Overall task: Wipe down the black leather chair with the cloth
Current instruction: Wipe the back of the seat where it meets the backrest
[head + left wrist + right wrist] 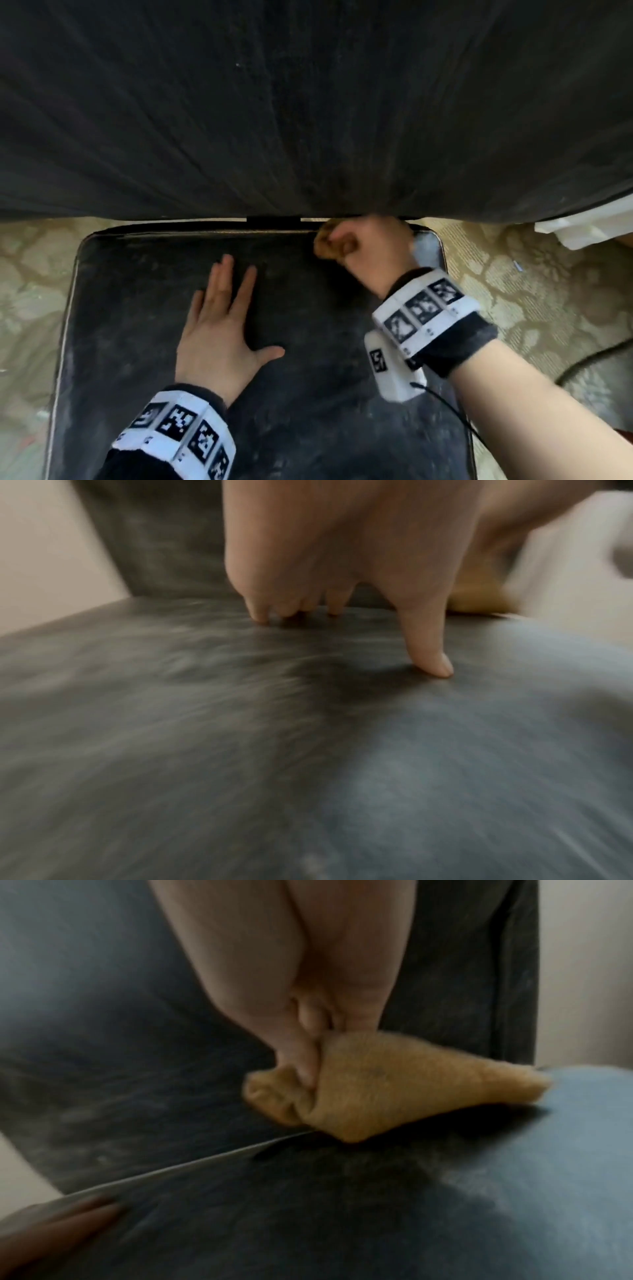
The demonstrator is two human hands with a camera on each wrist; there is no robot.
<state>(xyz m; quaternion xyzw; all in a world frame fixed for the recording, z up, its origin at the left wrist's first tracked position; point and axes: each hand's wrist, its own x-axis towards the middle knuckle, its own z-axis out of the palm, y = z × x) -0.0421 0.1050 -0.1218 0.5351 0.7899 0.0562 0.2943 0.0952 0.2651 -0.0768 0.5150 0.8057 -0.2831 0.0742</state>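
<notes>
The black leather chair fills the head view: its dusty seat (144,342) lies below me and its backrest (308,102) rises at the top. My right hand (363,246) grips a bunched yellow-brown cloth (323,245) at the seat's back right, where seat meets backrest. In the right wrist view the cloth (394,1088) presses on the seat (342,1218) by the backrest (103,1042). My left hand (222,318) lies flat on the middle of the seat, fingers straight and spread. In the left wrist view its fingertips (435,666) touch the leather (240,750).
A patterned beige carpet (513,291) surrounds the chair on both sides. A white object (589,226) lies on the floor at the far right, beside the backrest. A dark cable (589,363) runs over the carpet at the right.
</notes>
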